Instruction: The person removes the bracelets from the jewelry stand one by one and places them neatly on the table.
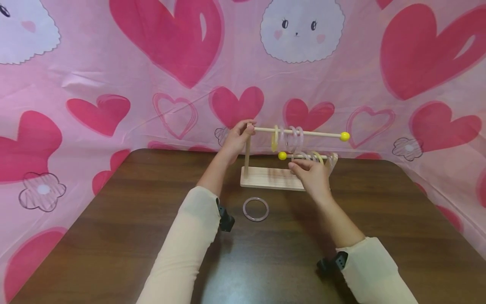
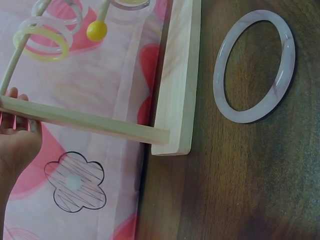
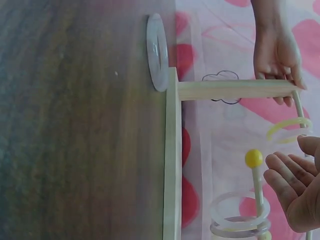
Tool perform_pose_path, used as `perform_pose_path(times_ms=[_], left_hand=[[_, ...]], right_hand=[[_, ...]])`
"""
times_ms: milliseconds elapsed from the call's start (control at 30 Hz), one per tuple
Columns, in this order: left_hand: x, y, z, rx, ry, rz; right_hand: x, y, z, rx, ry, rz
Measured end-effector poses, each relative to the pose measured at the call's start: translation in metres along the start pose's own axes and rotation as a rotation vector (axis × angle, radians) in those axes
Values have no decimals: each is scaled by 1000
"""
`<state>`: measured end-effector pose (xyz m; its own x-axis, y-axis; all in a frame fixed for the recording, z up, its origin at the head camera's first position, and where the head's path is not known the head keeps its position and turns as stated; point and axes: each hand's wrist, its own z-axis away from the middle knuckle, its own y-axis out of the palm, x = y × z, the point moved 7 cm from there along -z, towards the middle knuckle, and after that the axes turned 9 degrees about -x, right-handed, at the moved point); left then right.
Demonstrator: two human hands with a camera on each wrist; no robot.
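A wooden bangle stand (image 1: 262,178) has two rods at different heights, each tipped with a yellow ball. My left hand (image 1: 236,140) grips the top of its left post (image 2: 90,121), fingers behind the wood. On the upper rod (image 1: 322,134) hang a yellow bangle (image 1: 274,144) and several pale translucent ones. The lower rod (image 3: 258,187) carries pale bangles (image 3: 216,205) and a yellow one. Beside that rod's yellow ball (image 1: 282,156), my right hand (image 1: 314,177) has its fingers extended and nothing between them. A pale lilac bangle (image 2: 220,75) lies flat on the table in front of the base.
The stand is near the back edge of a dark brown wooden table (image 1: 159,253). Behind it hangs a pink cloth (image 1: 144,71) printed with hearts, flowers and fluffy white faces. A black camera is strapped at each wrist.
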<state>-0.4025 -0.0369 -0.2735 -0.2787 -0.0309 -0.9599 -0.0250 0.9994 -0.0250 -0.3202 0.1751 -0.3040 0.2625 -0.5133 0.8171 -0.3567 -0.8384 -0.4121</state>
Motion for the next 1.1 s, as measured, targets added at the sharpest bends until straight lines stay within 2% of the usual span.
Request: perform_pose_path(times_ms=[333,567,900,1100], left_hand=[[1,1,-1,6,-2,11],[2,1,-2,5,2,18],[1,0,-2,4,-3,11],[1,0,-2,10,-6,13]], right_hand=[[5,-10,-8,-52,-23,9],[7,-18,-13,-100,-58,73],[7,-23,-15,-110,-23,-28],[9,-27,-19,-156,-50,33]])
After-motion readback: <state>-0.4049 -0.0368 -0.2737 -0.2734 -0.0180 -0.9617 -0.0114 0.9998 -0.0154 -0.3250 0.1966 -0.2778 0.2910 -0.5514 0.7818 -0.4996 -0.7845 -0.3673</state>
